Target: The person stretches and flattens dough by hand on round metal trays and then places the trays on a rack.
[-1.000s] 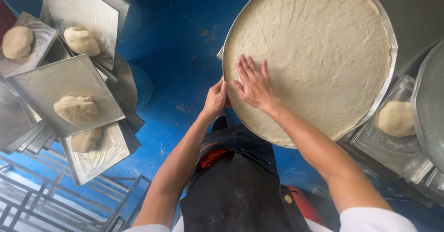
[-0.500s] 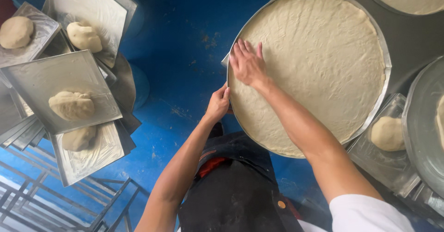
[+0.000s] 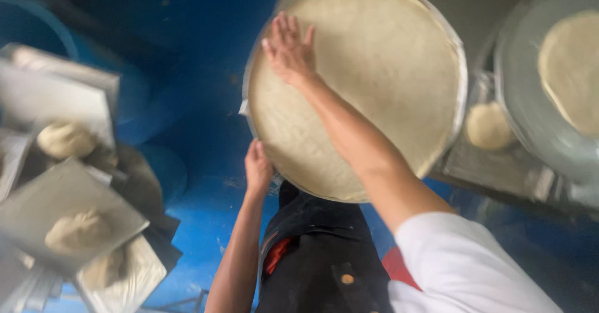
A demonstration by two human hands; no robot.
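— Dough sheet [image 3: 374, 88], where does it lie?

— Spread flat in a round metal pan [image 3: 460, 107], filling it almost to the rim, up and to the right of the person's dark apron [image 3: 312, 257].

— Start close in. What is nearest?

— The apron and a white sleeve [image 3: 462, 269]. Just above them the left hand [image 3: 258, 169] grips the pan's near-left edge, fingers curled around the rim.

— And the right hand?

— The right hand [image 3: 289, 50] lies farther up, palm down on the dough near its left edge, fingers stretched out and slightly spread, gripping nothing.

— What is around?

— At the left, a stack of square metal trays [image 3: 37, 201] with dough balls [image 3: 78, 231] on them, over a blue floor [image 3: 199, 213]. At the right, another round pan [image 3: 530, 120] holds a second flat dough [image 3: 571, 70], with one more dough ball [image 3: 488, 126] between the two pans. The picture is somewhat blurred.
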